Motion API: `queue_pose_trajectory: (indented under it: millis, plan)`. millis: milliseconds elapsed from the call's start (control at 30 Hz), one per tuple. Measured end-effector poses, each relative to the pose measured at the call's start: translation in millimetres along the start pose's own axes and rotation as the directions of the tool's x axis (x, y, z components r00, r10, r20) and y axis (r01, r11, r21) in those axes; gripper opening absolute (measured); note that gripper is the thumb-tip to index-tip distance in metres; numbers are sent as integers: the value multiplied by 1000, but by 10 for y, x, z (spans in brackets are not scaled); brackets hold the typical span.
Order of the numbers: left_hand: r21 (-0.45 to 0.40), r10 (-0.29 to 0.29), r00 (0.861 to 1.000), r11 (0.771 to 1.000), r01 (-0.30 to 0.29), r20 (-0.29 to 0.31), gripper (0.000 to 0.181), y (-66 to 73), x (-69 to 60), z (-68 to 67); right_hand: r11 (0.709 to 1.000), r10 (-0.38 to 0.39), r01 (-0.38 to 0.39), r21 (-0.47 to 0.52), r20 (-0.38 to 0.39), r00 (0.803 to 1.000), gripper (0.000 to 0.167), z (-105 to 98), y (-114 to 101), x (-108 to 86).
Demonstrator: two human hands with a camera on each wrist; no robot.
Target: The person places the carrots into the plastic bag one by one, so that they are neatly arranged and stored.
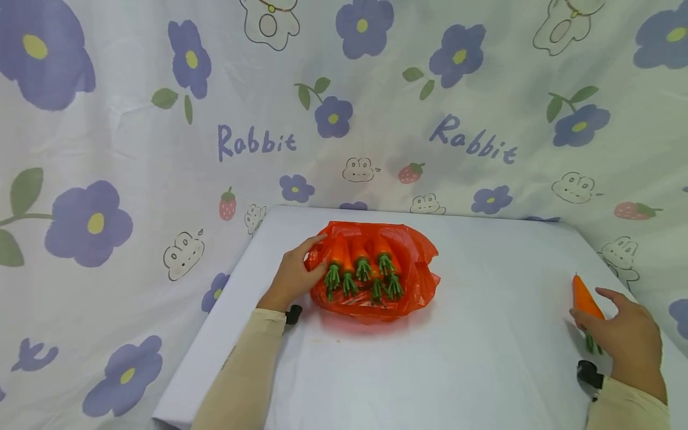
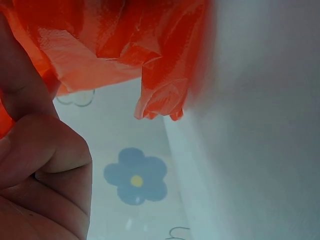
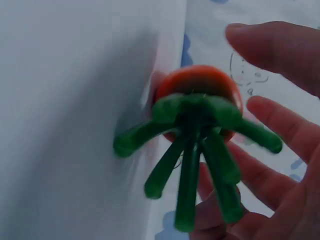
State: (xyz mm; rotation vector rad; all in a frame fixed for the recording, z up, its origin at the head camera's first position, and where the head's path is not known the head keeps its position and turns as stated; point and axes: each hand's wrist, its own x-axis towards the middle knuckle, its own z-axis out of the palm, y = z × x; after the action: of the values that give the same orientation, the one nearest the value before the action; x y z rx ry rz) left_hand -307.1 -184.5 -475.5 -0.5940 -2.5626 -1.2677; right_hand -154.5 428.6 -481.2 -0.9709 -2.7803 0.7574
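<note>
On the left half of the table, a red plastic bag [image 1: 421, 280] lies spread out with several orange carrots [image 1: 361, 249] in it, their green stems facing the front. My left hand [image 1: 292, 275] grips the bag's left edge; in the left wrist view its curled fingers [image 2: 45, 155] are beside the crumpled red plastic. Far to the right lies a single carrot [image 1: 587, 298], tip pointing away. Around it my right hand [image 1: 626, 334] is spread. The right wrist view shows the carrot's green stems [image 3: 192, 145] up close, with the thumb apart from it.
A white cloth covers the table [image 1: 484, 358]. Behind and beside it hangs a curtain [image 1: 376, 77] printed with purple flowers, rabbits and the word Rabbit. Dark wrist cameras [image 1: 589, 374] are worn at both cuffs.
</note>
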Motion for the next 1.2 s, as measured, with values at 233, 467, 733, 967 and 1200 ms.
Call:
queue_pose_trajectory:
  millis: [233, 467, 733, 967, 1200]
  plan:
    - [5, -9, 1000, 1000, 9, 5, 64, -2, -11, -13, 998, 33, -38, 43, 109, 993, 102, 97, 137, 119]
    - [11, -6, 1000, 1000, 6, 9, 63, -8, -41, 9, 998, 51, -54, 29, 113, 992, 98, 136, 210, 125]
    - [10, 9, 1000, 1000, -9, 1, 63, -17, -17, 20, 997, 71, -71, -6, 128, 989, 102, 131, 162, 101]
    - [3, 8, 1000, 1000, -8, 7, 63, -21, -9, 18, 1000, 16, -14, -28, 107, 994, 95, 136, 102, 121]
    - [-1, 13, 1000, 1000, -13, 5, 62, -9, -4, 5, 999, -31, 30, 37, 44, 999, 95, 116, -53, 104]
